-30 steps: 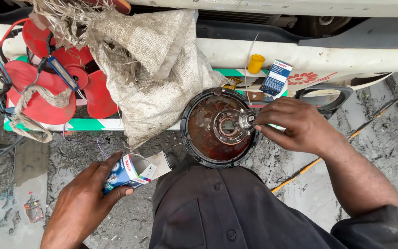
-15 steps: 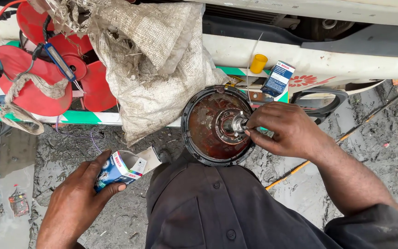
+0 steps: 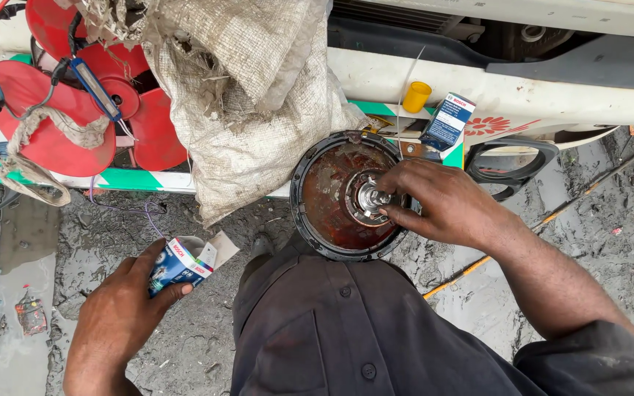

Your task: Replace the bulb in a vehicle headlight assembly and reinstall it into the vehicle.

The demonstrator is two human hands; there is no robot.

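A round headlamp housing (image 3: 332, 213), rusty red-brown inside with a black rim, rests against my knee with its back toward me. My right hand (image 3: 442, 205) grips the metal bulb base (image 3: 373, 198) at the housing's centre with fingertips. My left hand (image 3: 122, 312) holds a small opened blue and white carton (image 3: 181, 262) low over the muddy ground, its flap hanging open. My dark trousers (image 3: 332, 330) fill the lower middle.
A dirty woven sack (image 3: 251, 95) hangs over a white vehicle bumper (image 3: 552, 95). Red fan blades (image 3: 60, 132) and wires lie at left. A yellow cap (image 3: 416, 97), a second blue carton (image 3: 447, 121) and a black ring (image 3: 511, 165) sit near the bumper. Wet muddy ground surrounds me.
My right hand stays on the bulb base, its fingers turned slightly. My left hand with the carton has shifted a little; the view has drifted.
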